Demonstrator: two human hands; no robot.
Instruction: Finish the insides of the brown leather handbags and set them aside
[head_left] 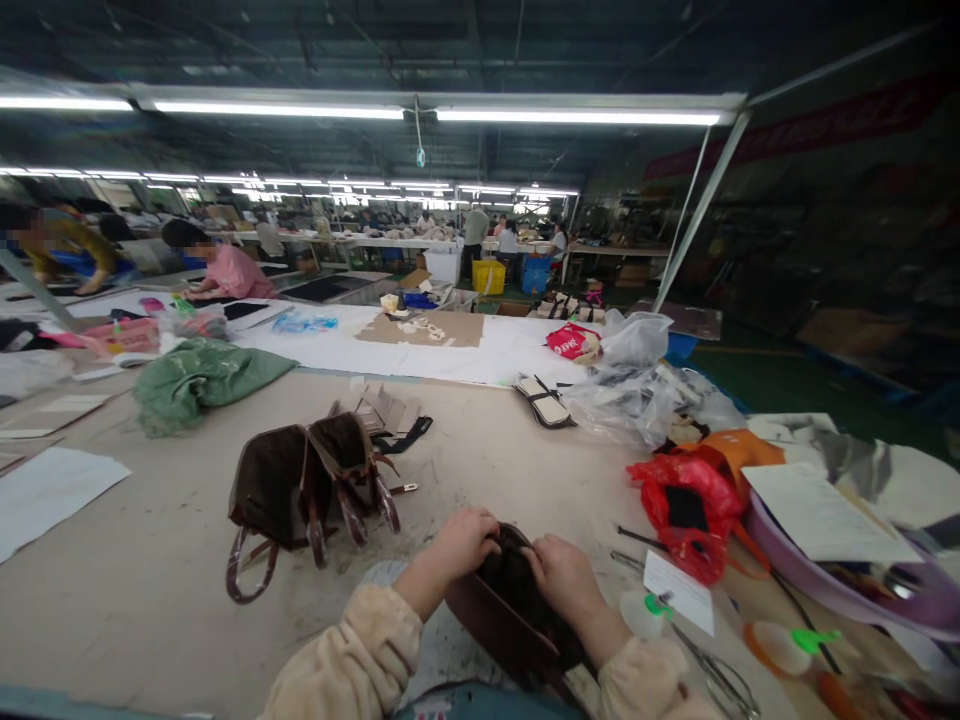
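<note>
A dark brown handbag (495, 625) with an open top is right in front of me at the table's near edge. My left hand (466, 545) is closed on the far left part of its rim, fingers curled over the edge. On the opposite side, my right hand (564, 575) grips the rim with the fingertips turned inward. The bag's dark lining shows between both hands, while its lower part is hidden by my arms. To the left, two similar brown handbags (270, 480) lie side by side, their handles toward me.
Beige pieces (379, 408) lie behind the two bags. A green sack (206, 380) rests at the far left. On the right are a red plastic bag (690, 510), a purple basin (810, 570), scissors (716, 675) and a green-capped bottle (643, 612). Co-workers (232, 270) sit across the tables.
</note>
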